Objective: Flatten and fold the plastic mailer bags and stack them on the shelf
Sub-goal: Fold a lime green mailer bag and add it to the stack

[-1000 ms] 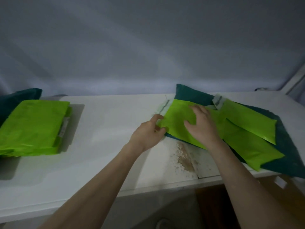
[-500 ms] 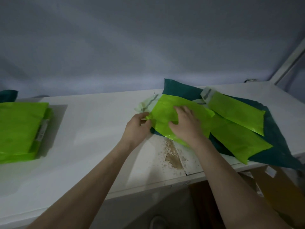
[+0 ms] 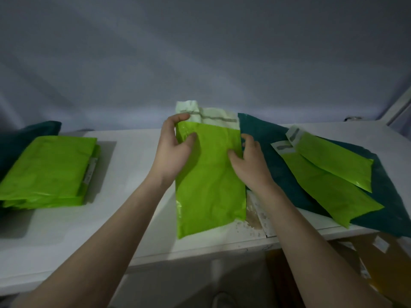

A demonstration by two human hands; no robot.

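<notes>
A lime-green mailer bag (image 3: 209, 187) with a white flap at its top is held upright over the middle of the white shelf (image 3: 133, 165). My left hand (image 3: 173, 150) grips its upper left edge, thumb on the front and fingers curled round near the flap. My right hand (image 3: 249, 161) holds its right edge, thumb pressed on the front. Two more green mailers (image 3: 329, 172) lie on the right. A stack of folded green mailers (image 3: 49, 172) sits on the left.
A dark teal sheet (image 3: 266, 138) lies under the loose mailers at right, and another teal piece (image 3: 26, 134) sits behind the left stack. The shelf has a chipped, stained patch (image 3: 253, 216) near its front edge. Yellow-brown items (image 3: 378, 270) lie below at right.
Both hands have lifted the green mailer off the right pile, swung it upright and brought it to the middle of the shelf. The camera view has shifted too.
</notes>
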